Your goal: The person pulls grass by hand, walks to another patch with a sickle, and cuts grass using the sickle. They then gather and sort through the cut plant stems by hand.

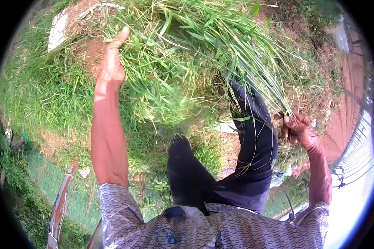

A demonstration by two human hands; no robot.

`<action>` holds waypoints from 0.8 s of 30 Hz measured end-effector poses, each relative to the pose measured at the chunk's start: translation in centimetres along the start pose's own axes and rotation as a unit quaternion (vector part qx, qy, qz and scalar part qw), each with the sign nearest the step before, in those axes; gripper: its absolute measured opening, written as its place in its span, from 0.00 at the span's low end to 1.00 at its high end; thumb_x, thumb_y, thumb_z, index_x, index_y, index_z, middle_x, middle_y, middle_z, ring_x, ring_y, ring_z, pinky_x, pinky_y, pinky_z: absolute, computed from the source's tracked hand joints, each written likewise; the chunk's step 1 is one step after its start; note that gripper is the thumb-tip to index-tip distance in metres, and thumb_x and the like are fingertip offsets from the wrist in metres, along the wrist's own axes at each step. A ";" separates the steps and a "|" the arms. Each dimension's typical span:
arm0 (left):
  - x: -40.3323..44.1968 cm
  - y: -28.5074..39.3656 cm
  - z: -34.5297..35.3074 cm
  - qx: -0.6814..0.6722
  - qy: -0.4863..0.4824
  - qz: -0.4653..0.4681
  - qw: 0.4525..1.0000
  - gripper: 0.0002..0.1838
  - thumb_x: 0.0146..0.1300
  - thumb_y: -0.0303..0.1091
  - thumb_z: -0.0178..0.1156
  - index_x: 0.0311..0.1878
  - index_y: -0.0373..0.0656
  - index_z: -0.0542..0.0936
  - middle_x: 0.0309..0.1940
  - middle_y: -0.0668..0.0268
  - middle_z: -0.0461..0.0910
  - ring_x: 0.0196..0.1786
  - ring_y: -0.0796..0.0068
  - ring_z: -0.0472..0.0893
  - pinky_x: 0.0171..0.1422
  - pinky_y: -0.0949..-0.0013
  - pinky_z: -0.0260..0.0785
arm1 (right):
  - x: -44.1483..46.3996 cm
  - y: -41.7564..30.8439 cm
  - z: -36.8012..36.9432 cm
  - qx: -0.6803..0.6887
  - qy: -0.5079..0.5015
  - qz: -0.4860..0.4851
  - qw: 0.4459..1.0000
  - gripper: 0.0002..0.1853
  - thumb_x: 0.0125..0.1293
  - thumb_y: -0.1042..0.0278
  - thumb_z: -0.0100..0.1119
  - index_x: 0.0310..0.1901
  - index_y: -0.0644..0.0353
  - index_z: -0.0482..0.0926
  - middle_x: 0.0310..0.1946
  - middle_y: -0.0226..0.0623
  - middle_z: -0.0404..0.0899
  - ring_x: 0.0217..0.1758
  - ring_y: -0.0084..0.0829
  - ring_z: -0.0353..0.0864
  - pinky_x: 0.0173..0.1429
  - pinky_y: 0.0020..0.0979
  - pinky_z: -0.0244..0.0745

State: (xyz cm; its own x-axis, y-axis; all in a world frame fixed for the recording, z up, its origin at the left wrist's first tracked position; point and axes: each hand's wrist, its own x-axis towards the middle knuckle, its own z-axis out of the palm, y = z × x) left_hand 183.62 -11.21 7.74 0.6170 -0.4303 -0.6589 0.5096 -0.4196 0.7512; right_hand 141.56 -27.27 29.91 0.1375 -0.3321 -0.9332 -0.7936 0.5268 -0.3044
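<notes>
My right hand (298,128) is closed around the stem ends of a long bunch of cut grass (253,54). From that fist the bunch fans up and to the left, its leafy tops spreading across the upper middle of the view. At the upper left, my left hand (114,56) is stretched out against the side of a leafy heap of grass (158,74). One digit points upward and is plain to see; the other fingers are partly hidden by the blades. No object shows in this hand.
My dark-trousered legs (253,137) are below the grass, with some loose stems lying over one knee. Pale scraps (59,29) lie at the upper left. A wooden pole (62,203) and green netting (45,174) stand lower left; bare reddish soil (347,112) is at right.
</notes>
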 end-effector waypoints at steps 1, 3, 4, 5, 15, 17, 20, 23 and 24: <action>-0.3 -1.2 0.8 0.083 -0.004 -0.043 0.996 0.49 0.46 0.60 0.68 0.68 0.40 0.64 0.70 0.49 0.54 0.72 0.54 0.54 0.74 0.50 0.46 | 0.4 2.4 -2.6 -0.145 0.081 -0.056 0.984 0.21 0.64 0.50 0.60 0.43 0.64 0.76 0.17 0.27 0.71 0.13 0.14 0.63 0.16 0.18 0.54; -2.8 -1.8 1.6 0.195 -0.031 -0.078 0.977 0.48 0.51 0.58 0.66 0.69 0.40 0.61 0.69 0.50 0.58 0.71 0.55 0.59 0.73 0.51 0.50 | -0.9 2.0 -5.1 -0.244 0.161 -0.090 0.952 0.19 0.65 0.49 0.58 0.38 0.60 0.75 0.17 0.24 0.70 0.13 0.13 0.63 0.16 0.18 0.55; -4.6 -1.7 1.8 0.196 -0.074 -0.093 0.973 0.53 0.48 0.59 0.68 0.71 0.40 0.57 0.72 0.49 0.52 0.75 0.56 0.51 0.77 0.51 0.42 | -2.9 -1.0 -5.2 -0.200 0.155 -0.072 0.965 0.18 0.65 0.48 0.58 0.36 0.58 0.75 0.18 0.23 0.70 0.14 0.13 0.63 0.16 0.17 0.55; -5.8 -2.6 1.5 0.193 -0.077 -0.096 0.973 0.53 0.48 0.59 0.68 0.71 0.40 0.57 0.72 0.49 0.52 0.75 0.56 0.51 0.77 0.51 0.42 | -4.0 -3.1 -5.8 -0.166 0.183 -0.101 0.964 0.18 0.66 0.48 0.56 0.36 0.57 0.75 0.17 0.22 0.69 0.14 0.12 0.64 0.16 0.17 0.55; -14.3 -18.3 -4.7 0.096 -0.128 -0.192 0.968 0.24 0.57 0.37 0.66 0.54 0.37 0.74 0.45 0.64 0.77 0.49 0.71 0.75 0.54 0.69 0.67 | -14.4 -15.1 -10.7 -0.276 0.344 -0.307 0.843 0.23 0.68 0.50 0.53 0.51 0.64 0.76 0.26 0.32 0.76 0.28 0.22 0.76 0.33 0.26 0.70; -15.7 -20.9 -6.2 0.106 -0.120 -0.222 0.962 0.21 0.57 0.34 0.66 0.52 0.37 0.75 0.40 0.66 0.78 0.43 0.74 0.76 0.49 0.71 0.69 | -13.8 -15.0 -12.5 -0.430 0.349 -0.229 0.800 0.19 0.69 0.51 0.52 0.45 0.61 0.76 0.24 0.33 0.76 0.29 0.25 0.76 0.36 0.31 0.71; -18.7 -23.2 -8.6 0.150 -0.108 -0.197 0.963 0.19 0.57 0.32 0.66 0.50 0.36 0.76 0.37 0.67 0.78 0.38 0.77 0.75 0.45 0.72 0.69 | -14.1 -14.6 -11.2 -0.732 0.317 -0.113 0.593 0.16 0.71 0.54 0.50 0.40 0.60 0.76 0.23 0.34 0.77 0.29 0.28 0.76 0.41 0.38 0.73; -21.0 -22.8 -9.8 0.146 -0.087 -0.185 0.968 0.18 0.56 0.29 0.65 0.49 0.35 0.76 0.36 0.67 0.78 0.36 0.79 0.75 0.42 0.73 0.69 | -18.3 -18.9 -11.6 -0.526 0.509 -0.396 0.554 0.16 0.72 0.54 0.46 0.54 0.52 0.74 0.36 0.43 0.81 0.40 0.32 0.81 0.44 0.36 0.73; -21.7 -22.5 -10.3 0.097 -0.067 -0.208 0.971 0.17 0.56 0.27 0.65 0.49 0.35 0.75 0.35 0.67 0.78 0.35 0.80 0.75 0.40 0.74 0.69 | -19.4 -19.8 -11.7 -0.495 0.538 -0.424 0.535 0.17 0.72 0.53 0.45 0.56 0.50 0.74 0.38 0.42 0.81 0.41 0.31 0.81 0.46 0.35 0.73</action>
State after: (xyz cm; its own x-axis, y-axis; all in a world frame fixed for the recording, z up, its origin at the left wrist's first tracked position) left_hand 164.95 15.77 5.49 0.2913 -0.2866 -0.9127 0.5666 -0.7170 0.4060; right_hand 147.64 -40.36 56.28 0.6985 -0.6622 0.2712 -0.7146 -0.6653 0.2161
